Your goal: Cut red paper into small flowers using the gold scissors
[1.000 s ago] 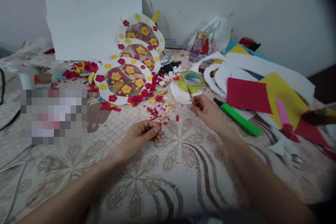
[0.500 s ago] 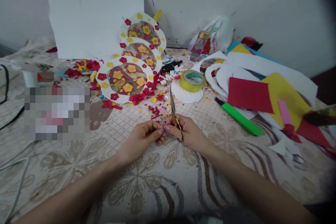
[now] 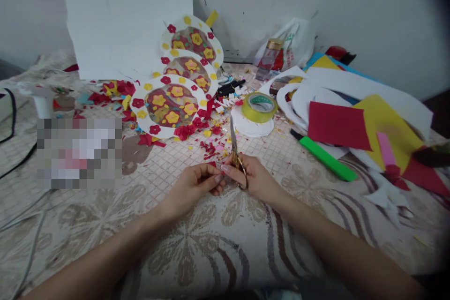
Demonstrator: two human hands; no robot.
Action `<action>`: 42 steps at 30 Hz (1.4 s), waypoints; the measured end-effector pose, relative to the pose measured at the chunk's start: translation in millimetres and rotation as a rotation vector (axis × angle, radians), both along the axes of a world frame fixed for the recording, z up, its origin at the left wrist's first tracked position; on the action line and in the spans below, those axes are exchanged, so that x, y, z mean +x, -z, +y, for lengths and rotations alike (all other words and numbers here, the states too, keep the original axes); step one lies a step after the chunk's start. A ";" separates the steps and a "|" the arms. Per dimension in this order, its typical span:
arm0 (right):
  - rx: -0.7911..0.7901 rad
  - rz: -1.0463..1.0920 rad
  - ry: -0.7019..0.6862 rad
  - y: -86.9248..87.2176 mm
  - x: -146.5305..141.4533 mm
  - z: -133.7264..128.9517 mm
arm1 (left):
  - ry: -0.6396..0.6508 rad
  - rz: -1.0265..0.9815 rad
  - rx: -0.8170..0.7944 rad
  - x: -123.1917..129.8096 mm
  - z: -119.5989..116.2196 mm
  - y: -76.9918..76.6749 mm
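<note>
A pair of gold-handled scissors (image 3: 234, 143) points away from me, held in my right hand (image 3: 253, 176) with the loops around its fingers. My left hand (image 3: 197, 185) is closed in a pinch, its fingertips almost meeting my right thumb. A bit of red paper (image 3: 213, 164) peeks out at the left fingertips; most of it is hidden. Just beyond the hands, small red and yellow paper scraps (image 3: 211, 147) lie scattered on the patterned cloth (image 3: 197, 253).
White oval frames with paper flowers (image 3: 165, 126) lean at the back left before a white board (image 3: 123, 28). A tape roll (image 3: 259, 107) rests on white paper discs. To the right lie a green cutter knife (image 3: 326, 159), red paper (image 3: 337, 124) and yellow paper (image 3: 379, 122).
The view has shifted a little, so everything sits slightly farther right. My hands keep nearly the same pose, fingertips still together, and the scissors stay in my right hand.
</note>
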State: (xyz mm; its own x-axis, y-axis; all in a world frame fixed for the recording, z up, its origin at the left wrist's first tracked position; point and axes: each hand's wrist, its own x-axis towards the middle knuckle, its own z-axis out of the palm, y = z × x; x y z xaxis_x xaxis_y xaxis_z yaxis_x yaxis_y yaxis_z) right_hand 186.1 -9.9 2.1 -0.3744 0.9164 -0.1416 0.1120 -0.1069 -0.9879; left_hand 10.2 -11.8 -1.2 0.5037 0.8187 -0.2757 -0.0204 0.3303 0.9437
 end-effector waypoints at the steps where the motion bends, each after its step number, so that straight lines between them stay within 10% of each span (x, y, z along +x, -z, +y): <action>1: -0.007 0.005 -0.003 -0.8 0.2 0.4 | -0.007 -0.003 -0.013 -0.5 0.3 0.0; 42: 0.164 -0.158 -0.118 -7.2 8.7 -12.4 | -0.156 -0.152 -0.078 -6.7 6.5 -9.3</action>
